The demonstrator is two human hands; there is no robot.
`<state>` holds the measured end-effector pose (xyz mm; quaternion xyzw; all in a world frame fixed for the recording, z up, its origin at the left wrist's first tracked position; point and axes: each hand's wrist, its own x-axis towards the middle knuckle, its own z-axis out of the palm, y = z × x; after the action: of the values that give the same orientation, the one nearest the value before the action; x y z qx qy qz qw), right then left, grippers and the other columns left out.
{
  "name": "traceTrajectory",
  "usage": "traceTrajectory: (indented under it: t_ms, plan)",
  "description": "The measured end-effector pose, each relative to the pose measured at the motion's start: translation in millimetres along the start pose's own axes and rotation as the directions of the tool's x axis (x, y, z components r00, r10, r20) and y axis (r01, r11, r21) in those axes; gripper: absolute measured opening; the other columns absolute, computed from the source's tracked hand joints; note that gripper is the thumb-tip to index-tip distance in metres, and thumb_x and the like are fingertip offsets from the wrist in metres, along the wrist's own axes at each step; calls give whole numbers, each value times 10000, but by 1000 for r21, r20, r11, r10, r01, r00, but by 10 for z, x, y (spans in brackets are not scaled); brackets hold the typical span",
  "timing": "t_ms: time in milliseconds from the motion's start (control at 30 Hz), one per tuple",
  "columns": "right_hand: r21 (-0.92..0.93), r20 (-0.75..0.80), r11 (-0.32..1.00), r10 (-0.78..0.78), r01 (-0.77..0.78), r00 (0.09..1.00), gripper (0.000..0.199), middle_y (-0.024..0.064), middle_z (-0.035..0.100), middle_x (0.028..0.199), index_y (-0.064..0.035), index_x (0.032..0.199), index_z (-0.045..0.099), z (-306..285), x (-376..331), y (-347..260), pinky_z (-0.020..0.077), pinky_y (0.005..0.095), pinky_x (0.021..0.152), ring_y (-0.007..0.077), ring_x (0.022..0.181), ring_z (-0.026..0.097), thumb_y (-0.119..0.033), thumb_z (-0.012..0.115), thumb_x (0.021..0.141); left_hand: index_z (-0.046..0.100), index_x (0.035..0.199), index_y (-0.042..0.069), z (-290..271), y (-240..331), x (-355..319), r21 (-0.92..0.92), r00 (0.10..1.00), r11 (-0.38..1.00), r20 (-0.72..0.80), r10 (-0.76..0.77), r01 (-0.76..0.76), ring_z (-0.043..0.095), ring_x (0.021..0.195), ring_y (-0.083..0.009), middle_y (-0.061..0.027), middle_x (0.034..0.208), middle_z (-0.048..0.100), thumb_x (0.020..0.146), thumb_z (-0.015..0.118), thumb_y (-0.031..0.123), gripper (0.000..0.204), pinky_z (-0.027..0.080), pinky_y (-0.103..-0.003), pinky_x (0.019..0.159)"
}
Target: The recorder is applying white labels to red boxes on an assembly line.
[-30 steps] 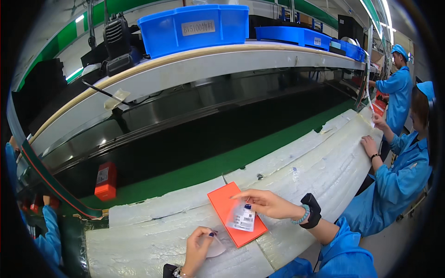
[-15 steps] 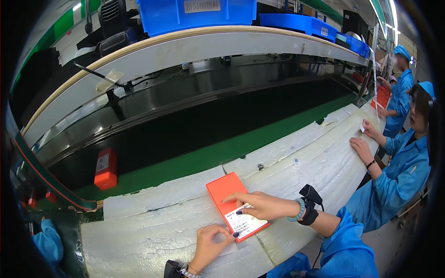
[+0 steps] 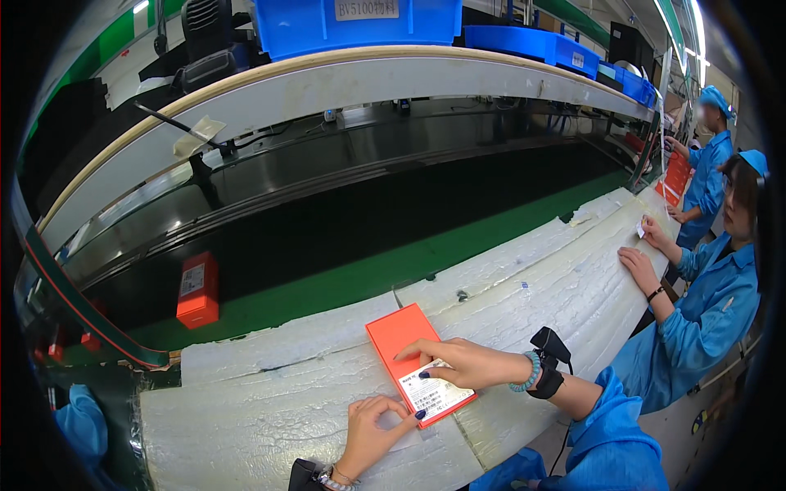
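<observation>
A flat red box [image 3: 395, 334] with a white printed label [image 3: 426, 386] on its nearer half lies slanted on the worktop before me. My left hand [image 3: 375, 434] is at its near left corner, thumb and forefinger curled together, thumb tip on the label's edge. Beneath that hand a pale slip [image 3: 407, 440] shows partly. Over the box's right edge reaches my right hand [image 3: 467, 364]. Its thumb rests on the label and its forefinger stretches over the plain red part, the fingers apart; the other fingertips are hidden.
Beyond the film-covered worktop [image 3: 270, 409] runs a dark conveyor [image 3: 344, 213] carrying another red box [image 3: 198, 290]. A shelf [image 3: 344, 65] with blue bins [image 3: 360, 29] spans above. Two people in blue work at the right; a co-worker's blue sleeve [image 3: 82, 421] is at lower left.
The red box on the conveyor has shifted slightly right and away. At lower left the co-worker's hand has gone out of sight. Both my hands stay in place on the box.
</observation>
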<state>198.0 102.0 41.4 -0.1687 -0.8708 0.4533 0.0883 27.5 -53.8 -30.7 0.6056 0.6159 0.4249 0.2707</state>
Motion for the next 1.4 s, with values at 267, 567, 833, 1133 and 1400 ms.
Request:
traceTrajectory:
  t_ms: [267, 567, 833, 1133, 1400]
  plan:
    - [6, 15, 1000, 19, -19, 1000, 440, 131, 596, 898, -67, 1323, 462, -7, -4, -32, 466, 371, 743, 255, 826, 595, -21, 531, 891, 649, 733, 128, 12, -22, -13, -14, 1000, 1000, 3, -13, 13, 608, 836, -166, 22, 819, 664, 725, 795, 256, 195, 329, -329, 849]
    - [-36, 19, 999, -16, 17, 1000, 418, 176, 601, 1078, -51, 1305, 463, -16, 20, -68, 476, 391, 850, 317, 967, 601, -17, 511, 891, 649, 720, 88, 6, -6, 27, -12, 999, 1000, -31, 24, -25, 650, 788, -175, -19, 794, 686, 735, 773, 195, 165, 381, -323, 846]
    - [-717, -64, 694, -157, 64, 985, 401, 144, 560, 1106, -86, 1242, 524, 385, -107, -212, 446, 391, 900, 292, 1075, 525, -128, 595, 849, 643, 751, 29, -80, -28, 13, -135, 997, 990, -72, 42, -52, 645, 779, -176, -84, 837, 681, 836, 698, 150, 158, 458, -279, 758]
    - [-691, 0, 689, -303, 219, 953, 295, 46, 553, 1204, -118, 1059, 601, 302, -54, 47, 202, 583, 1097, 306, 1287, 416, -325, 579, 850, 662, 920, 19, -418, -525, 65, -437, 844, 890, -424, -330, 128, 633, 918, -234, -100, 927, 661, 840, 630, 72, 101, 465, -306, 866]
    - [-829, -511, 313, -86, -464, 855, 282, 129, 546, 1092, -89, 994, 635, -898, -699, 1078, 244, 609, 1054, 368, 1175, 448, -88, 619, 713, 634, 989, 30, -383, -546, 114, -310, 845, 950, -513, -151, -18, 587, 1040, -255, -112, 1032, 620, 739, 549, -59, 279, 428, -325, 943]
